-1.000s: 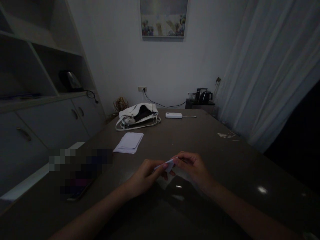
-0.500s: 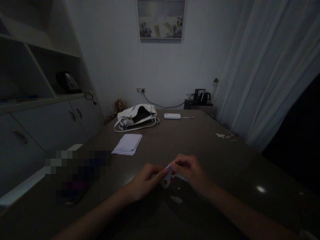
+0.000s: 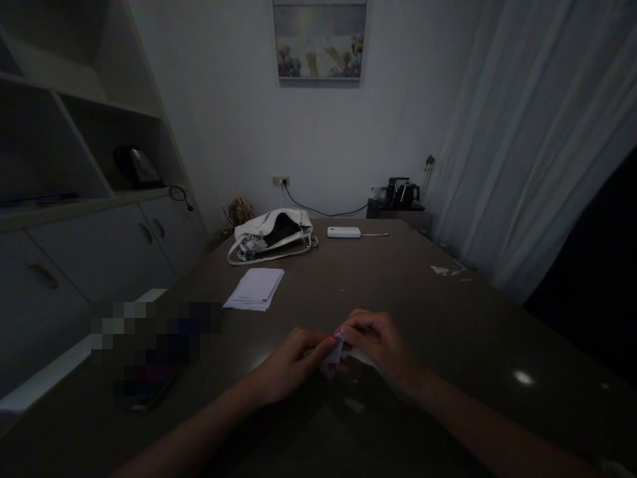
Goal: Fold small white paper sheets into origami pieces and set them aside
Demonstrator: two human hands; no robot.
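Since the picture a second ago, the thumbs of the left hand (image 3: 288, 366) and right hand (image 3: 379, 340) have drawn closer together, and the slip of paper (image 3: 334, 352), stretched slantwise between them then, now hangs as a small pale flap under their tips. Each hand has a narrow pinch on it, thumb against fingers, just above the dark table (image 3: 398, 279). Taking the hands as the centre of a dial, the stack of sheets (image 3: 255, 289) lies at ten o'clock, the white bag (image 3: 273, 219) beyond it at eleven, a white device with a short cable (image 3: 344, 232) at twelve, and pale scraps (image 3: 445, 271) at two. Working a fold or roll into the slip seems to be the step in hand; the next move would call for a steady left pinch while the right fingertips press the edge. Fingers behind the slip are mostly hidden, and the gloom leaves its creases and exact shape unclear. At nine o'clock a pixelated patch (image 3: 159, 352) masks whatever lies there, and the lower border cuts off both forearms.
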